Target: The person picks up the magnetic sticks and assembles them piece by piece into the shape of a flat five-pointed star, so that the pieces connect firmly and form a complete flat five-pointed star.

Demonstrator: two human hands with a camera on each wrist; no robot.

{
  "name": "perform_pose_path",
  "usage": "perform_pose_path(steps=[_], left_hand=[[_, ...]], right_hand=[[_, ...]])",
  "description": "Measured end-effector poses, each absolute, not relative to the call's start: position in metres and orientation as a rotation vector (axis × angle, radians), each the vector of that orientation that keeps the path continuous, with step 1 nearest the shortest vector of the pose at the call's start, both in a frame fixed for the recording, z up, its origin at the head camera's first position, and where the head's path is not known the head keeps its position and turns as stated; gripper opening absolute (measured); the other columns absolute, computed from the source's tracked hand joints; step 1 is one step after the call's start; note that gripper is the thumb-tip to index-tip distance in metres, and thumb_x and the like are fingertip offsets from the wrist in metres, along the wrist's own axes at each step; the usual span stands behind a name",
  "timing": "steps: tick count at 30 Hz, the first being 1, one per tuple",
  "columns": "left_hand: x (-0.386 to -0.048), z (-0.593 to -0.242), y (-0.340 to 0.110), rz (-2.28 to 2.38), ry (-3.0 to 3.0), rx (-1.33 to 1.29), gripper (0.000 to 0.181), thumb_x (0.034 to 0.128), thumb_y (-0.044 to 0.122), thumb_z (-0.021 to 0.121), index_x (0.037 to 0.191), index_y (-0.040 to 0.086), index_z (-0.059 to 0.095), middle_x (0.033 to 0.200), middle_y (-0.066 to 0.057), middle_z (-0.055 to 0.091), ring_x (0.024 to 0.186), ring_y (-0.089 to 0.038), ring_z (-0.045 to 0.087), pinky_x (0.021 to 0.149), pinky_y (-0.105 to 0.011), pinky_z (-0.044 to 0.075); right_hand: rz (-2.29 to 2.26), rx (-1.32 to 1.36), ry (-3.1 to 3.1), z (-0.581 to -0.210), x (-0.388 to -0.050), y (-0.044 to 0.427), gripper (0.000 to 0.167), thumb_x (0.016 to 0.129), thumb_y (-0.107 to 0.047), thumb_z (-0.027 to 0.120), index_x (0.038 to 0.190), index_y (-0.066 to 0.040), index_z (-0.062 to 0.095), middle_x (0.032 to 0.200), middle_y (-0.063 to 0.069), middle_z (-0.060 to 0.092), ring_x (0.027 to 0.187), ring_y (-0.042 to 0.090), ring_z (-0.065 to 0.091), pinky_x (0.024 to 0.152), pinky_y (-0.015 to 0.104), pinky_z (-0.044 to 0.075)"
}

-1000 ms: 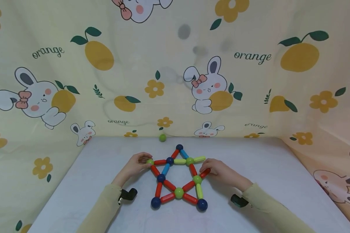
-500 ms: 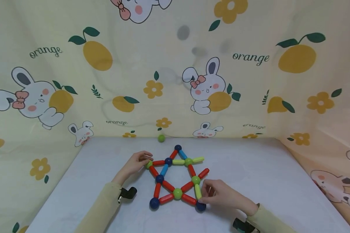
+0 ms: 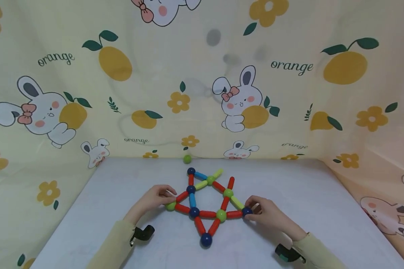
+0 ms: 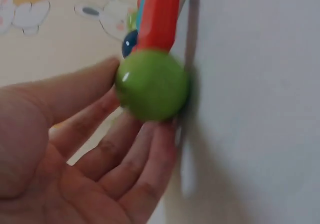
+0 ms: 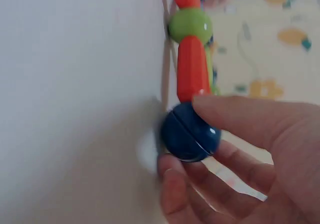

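Note:
A flat star-like frame of magnetic rods and balls lies on the white table, with red rods (image 3: 207,214), blue rods and yellow-green rods (image 3: 237,203) joined by balls. At its left corner my left hand (image 3: 156,198) pinches a green ball (image 4: 152,86) between thumb and fingers. My right hand (image 3: 266,215) holds the dark blue ball (image 5: 190,134) at the right corner, thumb on one side and fingers curled round the other. Another dark blue ball (image 3: 206,240) forms the near tip. A red rod (image 3: 231,183) and a yellow-green rod (image 3: 218,173) stick out with free ends.
A loose green ball (image 3: 187,159) lies at the table's back edge, by the printed curtain (image 3: 202,93). The white table (image 3: 323,209) stretches out on both sides. Each wrist carries a small black camera (image 3: 144,232).
My right hand has left the protruding red rod and moved nearer to grip the blue corner ball. The whole frame has turned counterclockwise, while my left hand keeps its green ball, now slightly nearer.

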State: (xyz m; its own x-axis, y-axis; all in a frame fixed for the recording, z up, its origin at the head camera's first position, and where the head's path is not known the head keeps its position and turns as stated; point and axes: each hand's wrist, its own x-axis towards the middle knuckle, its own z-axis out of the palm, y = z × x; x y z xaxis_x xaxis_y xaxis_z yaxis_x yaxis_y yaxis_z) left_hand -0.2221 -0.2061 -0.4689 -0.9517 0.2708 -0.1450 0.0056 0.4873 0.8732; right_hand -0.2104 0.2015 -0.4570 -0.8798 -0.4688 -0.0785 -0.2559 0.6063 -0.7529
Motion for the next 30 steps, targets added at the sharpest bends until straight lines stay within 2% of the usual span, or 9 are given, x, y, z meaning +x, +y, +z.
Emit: perform_pose_path(steps=[3,6,12,20,25,30], left_hand=[[-0.208,-0.466,-0.196,1.431,2.397,0.304,0.022,0.0848,0.023,0.074,0.098,0.007,0.067,0.085,-0.003,0.067,0.075,-0.018,0.06,0.069,-0.032,0.052],[-0.194,-0.464,-0.181,1.452,2.294,0.343,0.023,0.0831,0.021,0.076,0.096,0.006,0.065,0.083,-0.004,0.068,0.073,-0.018,0.062,0.068,-0.032,0.054],[-0.172,-0.464,-0.151,1.547,2.06,0.321,0.023,0.0868,0.015,0.071,0.103,0.003,0.06,0.089,-0.008,0.07,0.079,-0.021,0.066,0.073,-0.033,0.056],[-0.146,-0.458,-0.123,1.647,1.666,0.294,0.027,0.0966,0.02,0.058,0.115,0.001,0.052,0.105,-0.013,0.066,0.098,-0.029,0.065,0.082,-0.038,0.055],[-0.142,-0.456,-0.115,1.63,1.561,0.319,0.033,0.0996,0.026,0.052,0.121,0.001,0.05,0.113,-0.016,0.064,0.103,-0.032,0.064,0.086,-0.039,0.053],[-0.157,-0.446,-0.127,1.601,1.575,0.372,0.04,0.1004,0.031,0.05,0.125,-0.001,0.05,0.117,-0.022,0.062,0.103,-0.034,0.063,0.086,-0.04,0.053]], right_hand=[[-1.194,-0.456,2.608,-0.458,-0.229,0.213,0.028,0.083,-0.011,0.075,0.107,-0.006,0.062,0.098,0.005,0.062,0.084,0.02,0.06,0.068,0.03,0.055],[-1.209,-0.37,2.63,-0.459,-0.249,0.221,0.028,0.084,-0.009,0.072,0.11,-0.005,0.063,0.102,0.007,0.063,0.089,0.022,0.061,0.073,0.033,0.055],[-1.285,-0.34,2.601,-0.465,-0.285,0.229,0.029,0.088,-0.007,0.067,0.117,-0.003,0.062,0.112,0.011,0.063,0.099,0.027,0.06,0.082,0.038,0.054],[-1.324,-0.36,2.56,-0.464,-0.305,0.216,0.033,0.093,-0.016,0.064,0.123,-0.003,0.06,0.117,0.013,0.062,0.107,0.031,0.057,0.087,0.041,0.051],[-1.295,-0.365,2.57,-0.466,-0.314,0.207,0.032,0.092,-0.014,0.064,0.122,-0.003,0.061,0.118,0.013,0.061,0.108,0.032,0.056,0.086,0.04,0.052],[-1.298,-0.375,2.54,-0.468,-0.316,0.202,0.031,0.092,-0.012,0.063,0.122,-0.003,0.06,0.118,0.013,0.06,0.108,0.032,0.056,0.086,0.04,0.052]])
